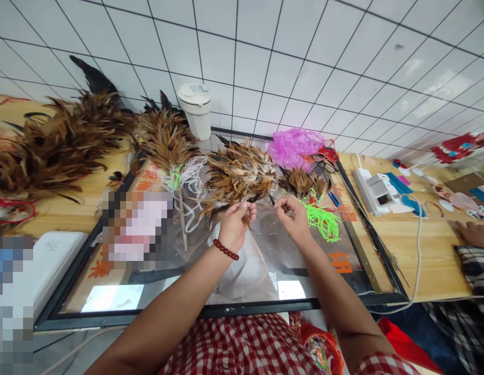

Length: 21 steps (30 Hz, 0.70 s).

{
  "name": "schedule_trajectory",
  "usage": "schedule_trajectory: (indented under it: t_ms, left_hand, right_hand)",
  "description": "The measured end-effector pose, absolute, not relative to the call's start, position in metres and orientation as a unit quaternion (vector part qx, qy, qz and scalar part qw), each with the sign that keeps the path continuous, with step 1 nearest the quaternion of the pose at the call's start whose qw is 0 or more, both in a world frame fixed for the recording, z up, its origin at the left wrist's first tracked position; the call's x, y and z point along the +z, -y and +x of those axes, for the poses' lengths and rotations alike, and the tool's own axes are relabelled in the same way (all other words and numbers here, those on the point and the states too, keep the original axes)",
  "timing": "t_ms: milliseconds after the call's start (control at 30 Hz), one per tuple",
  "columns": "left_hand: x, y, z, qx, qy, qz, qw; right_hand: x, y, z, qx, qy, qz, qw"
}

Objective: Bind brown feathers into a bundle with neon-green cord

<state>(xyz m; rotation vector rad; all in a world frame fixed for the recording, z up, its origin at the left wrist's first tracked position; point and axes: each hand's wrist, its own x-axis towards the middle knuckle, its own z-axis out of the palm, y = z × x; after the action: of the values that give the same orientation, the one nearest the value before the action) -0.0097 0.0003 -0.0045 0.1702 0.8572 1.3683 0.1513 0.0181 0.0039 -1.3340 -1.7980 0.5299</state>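
Note:
My left hand (234, 225), with a dark red bead bracelet (225, 250) at the wrist, pinches a small brown feather (247, 221) just in front of a heap of brown and cream feathers (242, 169). To its right, my right hand (292, 214) has its fingers closed on a small dark pointed thing (271, 199), whose kind I cannot make out. Both hands are over a glass-topped, black-framed board (316, 281). Right of the heap is a smaller feather bunch (304, 182), with bright green cord (323, 221) in front of it.
Behind the board stands a white lidded cup (197, 112). A feather duster with a stick handle (182, 224) and more feather bunches (66, 146) lie left. Pink plastic (294, 146) and a white power strip (370, 187) are right. Another person's hand (474, 233) rests at the far right.

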Motion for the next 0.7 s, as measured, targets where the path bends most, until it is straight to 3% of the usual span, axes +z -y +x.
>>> schedule_trajectory:
  t_ms: [333, 533, 700]
  left_hand:
    - [-0.008, 0.001, -0.01, 0.576, -0.287, 0.078, 0.761]
    - [-0.005, 0.006, -0.007, 0.554, -0.272, 0.171, 0.768]
    - [-0.005, 0.009, -0.003, 0.546, -0.281, 0.198, 0.764]
  right_hand:
    - [0.001, -0.002, 0.129, 0.329, 0.707, -0.486, 0.396]
    - [0.003, -0.012, 0.137, 0.543, 0.558, -0.437, 0.451]
    - [0.007, -0.011, 0.136, 0.611, 0.522, -0.384, 0.454]
